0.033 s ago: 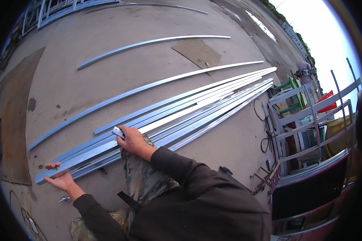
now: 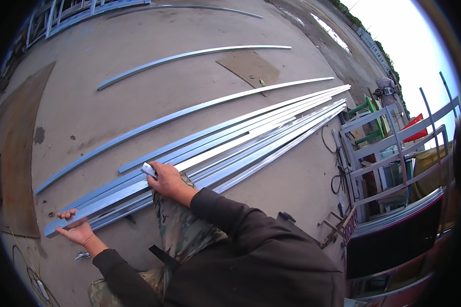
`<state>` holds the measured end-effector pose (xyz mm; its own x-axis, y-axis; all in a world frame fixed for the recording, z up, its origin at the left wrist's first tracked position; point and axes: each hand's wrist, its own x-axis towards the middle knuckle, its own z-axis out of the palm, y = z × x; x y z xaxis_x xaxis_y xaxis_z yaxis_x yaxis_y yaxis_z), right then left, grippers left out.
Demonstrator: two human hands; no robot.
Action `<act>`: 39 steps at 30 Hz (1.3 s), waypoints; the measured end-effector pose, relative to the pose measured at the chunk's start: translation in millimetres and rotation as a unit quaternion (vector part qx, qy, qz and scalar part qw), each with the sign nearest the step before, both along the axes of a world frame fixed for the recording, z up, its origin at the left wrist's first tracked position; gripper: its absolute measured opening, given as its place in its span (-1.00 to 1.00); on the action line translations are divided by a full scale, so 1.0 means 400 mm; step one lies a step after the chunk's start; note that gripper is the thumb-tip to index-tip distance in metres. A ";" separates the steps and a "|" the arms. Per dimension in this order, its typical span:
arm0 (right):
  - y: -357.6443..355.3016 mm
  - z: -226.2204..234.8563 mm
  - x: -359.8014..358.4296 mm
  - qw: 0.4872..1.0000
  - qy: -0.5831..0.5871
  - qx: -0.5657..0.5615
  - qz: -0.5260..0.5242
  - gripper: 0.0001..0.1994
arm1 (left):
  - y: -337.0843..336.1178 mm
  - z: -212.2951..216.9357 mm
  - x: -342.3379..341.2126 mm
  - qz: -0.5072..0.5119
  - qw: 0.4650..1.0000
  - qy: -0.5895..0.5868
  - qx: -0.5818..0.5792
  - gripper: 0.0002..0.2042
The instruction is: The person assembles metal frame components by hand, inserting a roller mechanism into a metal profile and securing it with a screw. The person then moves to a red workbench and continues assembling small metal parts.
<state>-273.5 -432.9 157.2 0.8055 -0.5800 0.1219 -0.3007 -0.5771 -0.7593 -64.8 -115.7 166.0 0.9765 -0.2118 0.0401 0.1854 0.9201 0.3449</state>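
A rusty sheet (image 2: 15,153) lies on the ground left of the pile of metal bars (image 2: 241,162). At the pile's left end, the left hand (image 2: 77,231) has its fingers curled round a long silvery bar (image 2: 112,196) near its tip, thumb on the near side. Further right, over the pile's near half, the right hand (image 2: 165,179) has its fingers closed on a small silvery tool (image 2: 148,170), its kind unclear. Beyond the pile lie two separate bars, one nearer (image 2: 164,118), one farther (image 2: 189,55). As far as I can judge, one bar is being handled and the others lie loose, none visibly joined; what is finished cannot be told. Right of the pile stands a metal frame (image 2: 374,148). No brand, label or writing is legible anywhere.
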 end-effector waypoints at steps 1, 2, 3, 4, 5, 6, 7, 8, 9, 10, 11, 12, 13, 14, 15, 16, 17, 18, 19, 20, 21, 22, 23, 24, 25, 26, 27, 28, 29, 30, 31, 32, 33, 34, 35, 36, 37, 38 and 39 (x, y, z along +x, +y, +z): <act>0.000 0.001 -0.001 1.000 -0.003 0.003 0.000 -0.59 | 0.002 -0.009 0.003 0.017 1.000 -0.004 0.019 -0.54; 0.000 0.001 -0.001 1.000 -0.003 0.006 -0.005 -0.59 | 0.005 -0.016 0.008 0.025 0.999 -0.012 0.031 -0.55; -0.001 0.001 0.000 1.000 -0.007 0.004 -0.004 -0.59 | 0.008 -0.024 0.015 0.028 0.999 -0.013 0.035 -0.55; -0.001 0.001 0.000 1.000 -0.012 0.002 -0.004 -0.59 | 0.013 -0.030 0.020 0.031 0.999 -0.014 0.041 -0.54; -0.002 0.001 -0.001 1.000 -0.014 0.000 -0.006 -0.59 | 0.018 -0.036 0.026 0.021 0.999 -0.027 0.038 -0.54; -0.002 0.002 -0.004 1.000 -0.017 -0.001 -0.006 -0.59 | 0.022 -0.041 0.030 0.020 0.998 -0.033 0.041 -0.55; -0.002 0.003 -0.004 1.000 -0.018 -0.003 -0.008 -0.59 | 0.026 -0.044 0.035 0.004 0.998 -0.051 0.035 -0.55; -0.003 0.004 -0.004 1.000 -0.025 -0.007 -0.010 -0.59 | 0.027 -0.045 0.038 -0.028 0.996 -0.088 0.014 -0.56; -0.006 0.005 -0.004 1.000 -0.017 0.001 -0.007 -0.59 | 0.026 -0.044 0.039 0.010 0.997 -0.053 0.054 -0.56; -0.009 0.006 -0.003 1.000 -0.015 0.006 -0.004 -0.60 | 0.023 -0.039 0.040 0.030 0.996 -0.036 0.081 -0.56; -0.012 0.007 -0.003 1.000 -0.013 0.012 -0.001 -0.61 | 0.018 -0.031 0.040 0.059 0.992 -0.014 0.112 -0.57; -0.016 0.007 -0.001 1.000 -0.014 0.013 -0.003 -0.62 | 0.010 -0.021 0.041 0.079 0.987 0.014 0.138 -0.57; -0.020 0.007 0.001 1.000 -0.015 0.014 -0.005 -0.62 | -0.002 -0.008 0.042 0.109 0.978 0.047 0.169 -0.58; -0.024 0.007 0.004 1.000 -0.017 0.018 -0.006 -0.63 | -0.014 0.006 0.044 0.135 0.968 0.067 0.202 -0.59; -0.029 0.007 0.008 1.000 -0.014 0.018 -0.006 -0.64 | -0.023 0.023 0.046 0.140 0.960 0.106 0.218 -0.60; -0.035 0.007 0.011 1.000 -0.011 0.020 -0.007 -0.64 | -0.033 0.040 0.047 0.141 0.953 0.132 0.235 -0.61; -0.041 0.008 0.015 1.000 -0.006 0.022 -0.010 -0.65 | -0.044 0.052 0.047 0.146 0.943 0.154 0.256 -0.62; -0.047 0.008 0.019 1.000 0.007 0.023 -0.005 -0.65 | -0.056 0.062 0.046 0.159 0.935 0.178 0.264 -0.62; -0.052 0.010 0.023 0.999 0.022 0.026 -0.003 -0.65 | -0.066 0.069 0.045 0.176 0.924 0.196 0.277 -0.62; -0.057 0.011 0.026 0.999 0.038 0.029 -0.001 -0.65 | -0.075 0.075 0.043 0.196 0.913 0.210 0.291 -0.62; -0.059 0.012 0.028 0.998 0.045 0.031 0.000 -0.64 | -0.084 0.074 0.037 0.214 0.901 0.215 0.310 -0.62; -0.059 0.013 0.027 0.998 0.045 0.032 -0.001 -0.65 | -0.090 0.073 0.032 0.221 0.896 0.220 0.317 -0.62; -0.059 0.015 0.028 0.998 0.044 0.033 -0.002 -0.66 | -0.094 0.072 0.029 0.231 0.889 0.222 0.326 -0.62; -0.055 0.017 0.028 0.998 0.043 0.037 -0.003 -0.67 | -0.096 0.072 0.027 0.242 0.882 0.224 0.337 -0.62; -0.055 0.018 0.026 0.999 0.044 0.029 -0.002 -0.67 | -0.095 0.069 0.024 0.248 0.888 0.199 0.332 -0.63; -0.050 0.018 0.023 0.999 0.043 0.027 -0.005 -0.68 | -0.092 0.066 0.021 0.246 0.890 0.206 0.324 -0.64; -0.047 0.019 0.019 0.999 0.035 0.023 -0.005 -0.69 | -0.091 0.060 0.017 0.246 0.893 0.202 0.318 -0.65; -0.044 0.019 0.014 0.999 0.028 0.018 -0.007 -0.70 | -0.088 0.053 0.014 0.243 0.900 0.183 0.313 -0.66; -0.043 0.019 0.013 0.999 0.032 0.015 -0.004 -0.68 | -0.086 0.043 0.009 0.240 0.902 0.169 0.317 -0.66; -0.043 0.020 0.011 0.999 0.037 0.011 -0.001 -0.66 | -0.085 0.030 0.004 0.235 0.900 0.186 0.316 -0.65; -0.043 0.020 0.011 0.999 0.042 0.007 0.000 -0.65 | -0.083 0.016 0.001 0.231 0.900 0.190 0.317 -0.65; -0.043 0.022 0.010 0.999 0.040 -0.001 0.002 -0.65 | -0.081 0.001 -0.004 0.227 0.899 0.196 0.319 -0.65; -0.044 0.024 0.007 0.999 0.039 -0.009 0.005 -0.65 | -0.079 -0.017 -0.008 0.219 0.901 0.211 0.310 -0.63; -0.044 0.027 0.004 0.999 0.042 -0.018 0.006 -0.65 | -0.077 -0.034 -0.013 0.212 0.902 0.227 0.301 -0.62; -0.044 0.030 0.003 0.999 0.049 -0.017 0.009 -0.66 | -0.073 -0.048 -0.019 0.205 0.901 0.243 0.293 -0.61; -0.042 0.034 0.001 0.999 0.039 -0.026 0.014 -0.67 | -0.068 -0.061 -0.025 0.199 0.900 0.255 0.292 -0.61; -0.041 0.038 0.000 0.999 0.030 -0.036 0.017 -0.69 | -0.067 -0.073 -0.030 0.193 0.899 0.267 0.289 -0.62; -0.040 0.042 -0.001 0.999 0.021 -0.047 0.017 -0.71 | -0.066 -0.083 -0.036 0.194 0.896 0.273 0.293 -0.62; -0.040 0.045 -0.004 0.998 0.033 -0.047 0.021 -0.71 | -0.065 -0.089 -0.041 0.189 0.894 0.281 0.295 -0.62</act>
